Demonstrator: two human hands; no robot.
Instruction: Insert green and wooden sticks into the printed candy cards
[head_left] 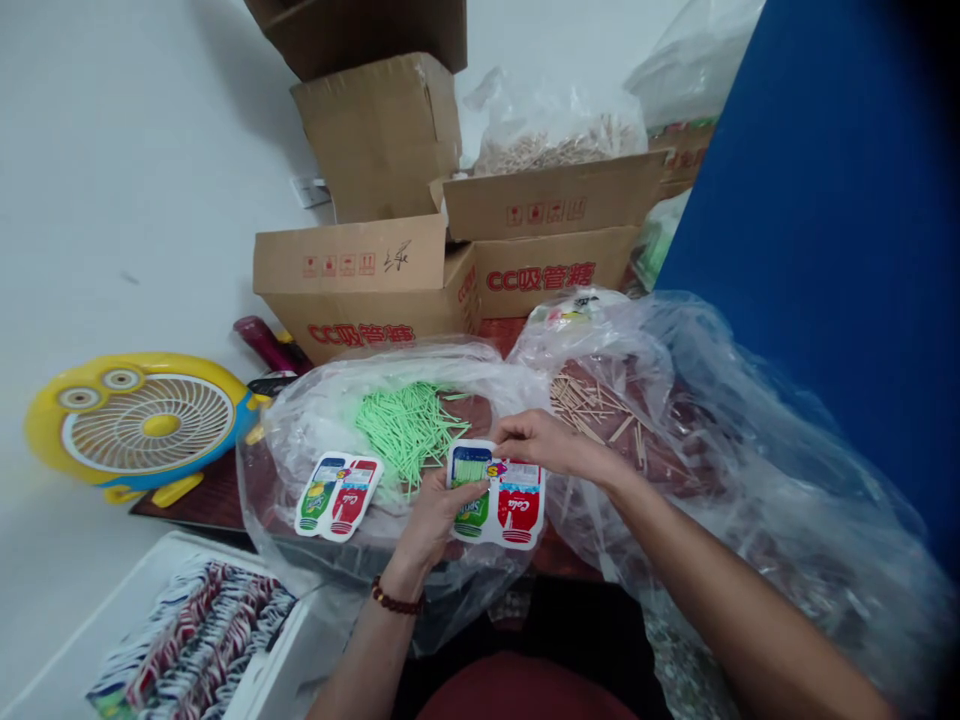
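My left hand (433,520), with a beaded bracelet on the wrist, grips a bottle-shaped candy pack (519,515) by its left side, thumb across the front. One half of the pack is green and blue, the other red with "Cola" lettering; thin green sticks show in the upper green half. At the pack's top edge, my right hand (538,440) has its fingers pinched together; what they hold is hidden. A similar pack (341,497) lies to the left. Behind the hands is a heap of light green sticks (409,425) on clear plastic.
Tan sticks (589,405) lie on plastic at the right. Cardboard boxes (352,265) stand behind, with a bag of sticks (562,140) above. A yellow fan (161,425) is at left, and a white bin (60,650) of stacked packs is at lower left. A blue panel (817,200) borders the right.
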